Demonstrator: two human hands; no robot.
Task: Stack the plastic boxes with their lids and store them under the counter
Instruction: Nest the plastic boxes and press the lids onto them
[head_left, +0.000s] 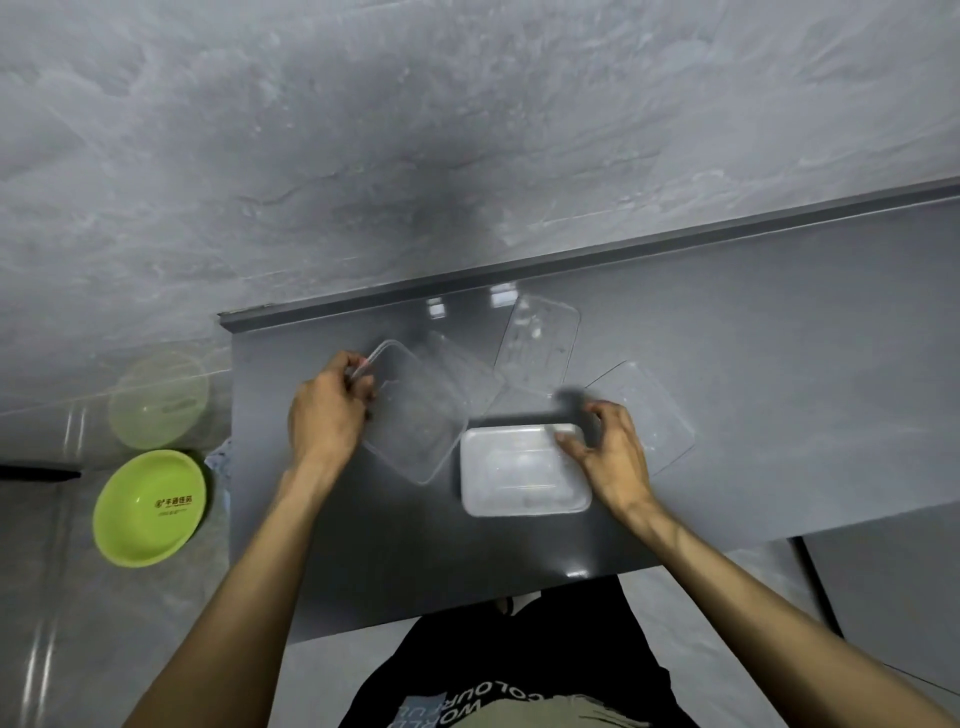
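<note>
Several clear plastic boxes and lids lie on a grey counter (753, 415). My left hand (327, 415) grips the far left corner of a clear box (421, 426) that lies tilted. My right hand (613, 452) holds the far right corner of a whitish box (519, 478) sitting at the front, apparently a stack of boxes. Behind them lies a clear lid (543, 343), and another clear lid (654, 410) rests to the right, partly under my right hand. A further clear piece (467, 374) shows behind the left box.
On the floor to the left stand a lime green bowl (150, 506) and a pale translucent round container (158, 400). A grey marbled wall rises behind the counter. The counter's front edge is close to my body.
</note>
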